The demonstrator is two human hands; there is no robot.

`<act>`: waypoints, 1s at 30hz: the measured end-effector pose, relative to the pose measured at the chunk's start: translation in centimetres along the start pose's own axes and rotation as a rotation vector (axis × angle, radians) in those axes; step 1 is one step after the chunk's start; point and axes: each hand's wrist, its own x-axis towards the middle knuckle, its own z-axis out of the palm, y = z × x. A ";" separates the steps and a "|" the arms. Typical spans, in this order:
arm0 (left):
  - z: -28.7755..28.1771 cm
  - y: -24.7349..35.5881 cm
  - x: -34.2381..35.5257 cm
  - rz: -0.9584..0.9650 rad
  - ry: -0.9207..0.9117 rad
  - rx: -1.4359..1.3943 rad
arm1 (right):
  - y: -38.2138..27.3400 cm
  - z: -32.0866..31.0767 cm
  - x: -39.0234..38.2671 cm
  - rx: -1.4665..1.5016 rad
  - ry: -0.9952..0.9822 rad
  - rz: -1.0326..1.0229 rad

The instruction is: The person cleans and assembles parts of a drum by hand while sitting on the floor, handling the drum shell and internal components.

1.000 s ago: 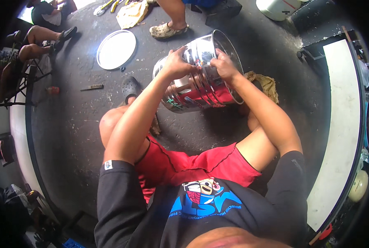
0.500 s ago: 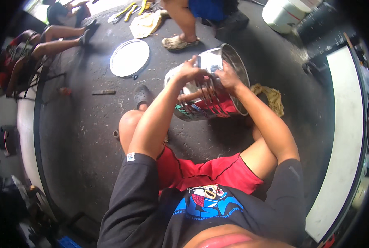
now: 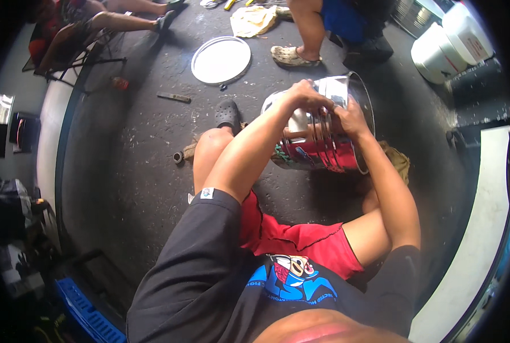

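Drum (image 3: 342, 153) under left hand (image 3: 309, 96) and right hand (image 3: 352, 120) conceals any contents.

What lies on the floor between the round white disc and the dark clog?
In the head view, a small dark object lies there, nearer the disc than the clog.

Left arm (image 3: 261, 137): extended forward and rightward; left hand (image 3: 309, 96) back uppermost, fingers bent toward its counterpart. Right arm (image 3: 393, 177): bent, forearm slanting inward; right hand (image 3: 352, 121) just beside the left, its fingers partly hidden.
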 end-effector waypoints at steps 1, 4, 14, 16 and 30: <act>-0.2 -1.3 0.7 0.004 0.064 0.060 | -1.1 0.6 0.2 0.004 -0.033 -0.006; 0.8 -2.5 1.5 0.019 0.273 0.194 | 0.2 0.4 0.6 -0.042 -0.009 -0.043; -1.5 -1.8 1.1 -0.090 -0.156 -0.072 | 1.2 1.5 1.2 0.185 -0.003 -0.004; -1.4 -1.6 1.2 -0.105 -0.184 -0.078 | 1.3 1.1 1.3 0.150 -0.043 -0.070; -0.5 0.2 0.8 -0.166 -0.133 -0.004 | -0.3 0.1 0.1 0.189 -0.071 0.021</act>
